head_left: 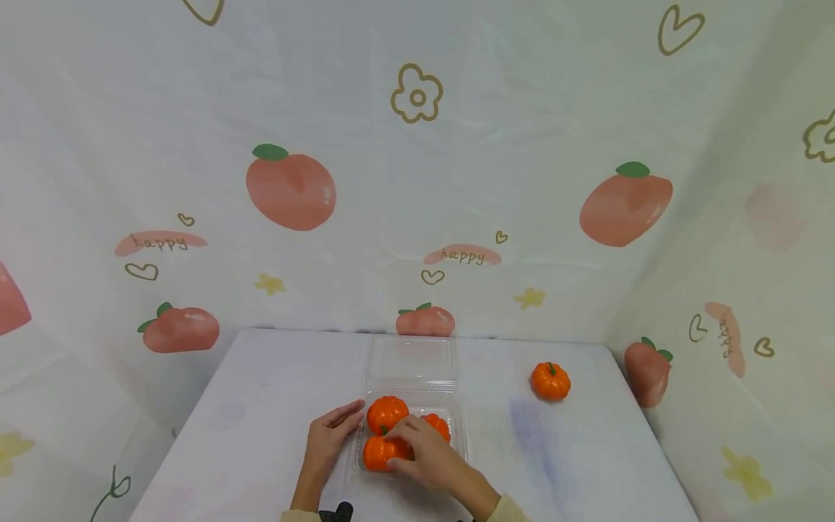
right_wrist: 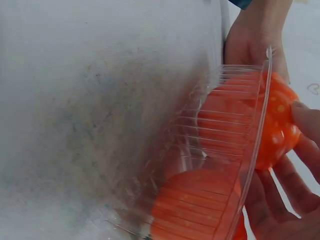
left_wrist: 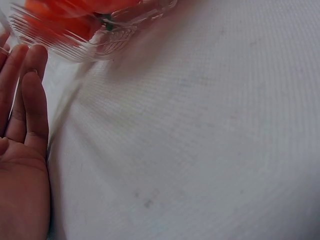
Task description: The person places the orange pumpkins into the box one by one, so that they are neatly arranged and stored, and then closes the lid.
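A clear plastic clamshell box (head_left: pixel 460 435) sits on the white table, its lid (head_left: pixel 411 359) laid open toward the back. It holds three small orange pumpkins. My right hand (head_left: pixel 417 449) curls over the front-left pumpkin (head_left: pixel 374 454) inside the box. In the right wrist view my fingers (right_wrist: pixel 299 195) wrap that pumpkin (right_wrist: pixel 278 125) just behind the ribbed box wall (right_wrist: pixel 220 150). My left hand (head_left: pixel 329 433) lies with straight fingers against the box's left side. The left wrist view shows its flat palm (left_wrist: pixel 25 155) beside the box corner (left_wrist: pixel 85 42). A back-left pumpkin (head_left: pixel 386 411) and a back-right pumpkin (head_left: pixel 439 423) rest untouched.
A fourth pumpkin (head_left: pixel 551 381) stands alone on the table (head_left: pixel 261 406) to the right of the box, near the back right. A printed cloth backdrop (head_left: pixel 417 181) rises behind and on both sides. The table's edges fall off at left and right.
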`<state>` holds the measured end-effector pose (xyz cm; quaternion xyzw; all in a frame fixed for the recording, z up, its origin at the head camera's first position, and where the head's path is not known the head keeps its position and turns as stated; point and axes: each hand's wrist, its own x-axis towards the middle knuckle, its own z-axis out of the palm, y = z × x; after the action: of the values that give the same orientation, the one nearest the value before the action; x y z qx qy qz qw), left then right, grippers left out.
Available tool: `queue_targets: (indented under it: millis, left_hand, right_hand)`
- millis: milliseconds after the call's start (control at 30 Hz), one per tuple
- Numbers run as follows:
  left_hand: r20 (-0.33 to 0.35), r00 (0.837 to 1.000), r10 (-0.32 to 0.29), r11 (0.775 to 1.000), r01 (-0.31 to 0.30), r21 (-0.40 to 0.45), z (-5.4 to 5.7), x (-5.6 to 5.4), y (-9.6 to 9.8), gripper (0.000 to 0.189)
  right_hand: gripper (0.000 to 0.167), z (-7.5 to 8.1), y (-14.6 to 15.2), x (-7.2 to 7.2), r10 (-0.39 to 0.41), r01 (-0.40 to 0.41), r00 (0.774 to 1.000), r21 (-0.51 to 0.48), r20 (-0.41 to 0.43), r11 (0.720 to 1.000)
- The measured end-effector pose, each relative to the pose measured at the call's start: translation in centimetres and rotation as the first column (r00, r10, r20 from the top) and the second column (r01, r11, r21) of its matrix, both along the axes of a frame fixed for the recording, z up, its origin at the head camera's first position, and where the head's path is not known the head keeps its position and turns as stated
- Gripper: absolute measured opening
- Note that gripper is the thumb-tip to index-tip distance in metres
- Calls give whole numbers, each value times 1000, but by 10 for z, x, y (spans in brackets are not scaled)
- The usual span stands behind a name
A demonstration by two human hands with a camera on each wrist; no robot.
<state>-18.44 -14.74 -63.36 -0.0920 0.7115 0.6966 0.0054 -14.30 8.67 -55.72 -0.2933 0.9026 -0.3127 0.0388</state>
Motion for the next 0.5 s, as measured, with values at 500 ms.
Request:
queue_targets:
  millis: [500]
  left_hand:
    - [13,1000,3,999,-3,-38,1,1,0,47]
  right_hand:
    - [33,13,-5,0,10,-12,1000,147,11,989]
